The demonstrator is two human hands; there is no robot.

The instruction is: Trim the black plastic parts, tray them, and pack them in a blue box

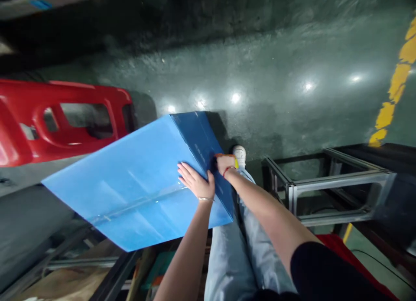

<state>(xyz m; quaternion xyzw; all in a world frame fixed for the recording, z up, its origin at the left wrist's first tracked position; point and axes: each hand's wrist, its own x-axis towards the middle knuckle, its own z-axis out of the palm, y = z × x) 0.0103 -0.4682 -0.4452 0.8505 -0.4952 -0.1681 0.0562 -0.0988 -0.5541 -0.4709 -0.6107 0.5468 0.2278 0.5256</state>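
Note:
A large blue box (143, 175) stands in front of my legs, with a strip of clear tape along the seam of its top. My left hand (197, 182) lies flat on that top near the right edge, fingers stretched out and thumb toward the edge. At the box's darker right side, my right hand (225, 163) is closed around a small yellow and orange object (235, 162). Most of this object is hidden by the fingers, so its kind is unclear. The right knuckles are close to the side panel; whether they touch it I cannot tell.
A red plastic stool (117, 114) is left of the box. Metal frames (341, 181) stand at my right. Beyond stretches a dark green floor (260, 75) with a worn yellow line (394, 84). Below the box, at lower left, are more frames and a teal item (160, 268).

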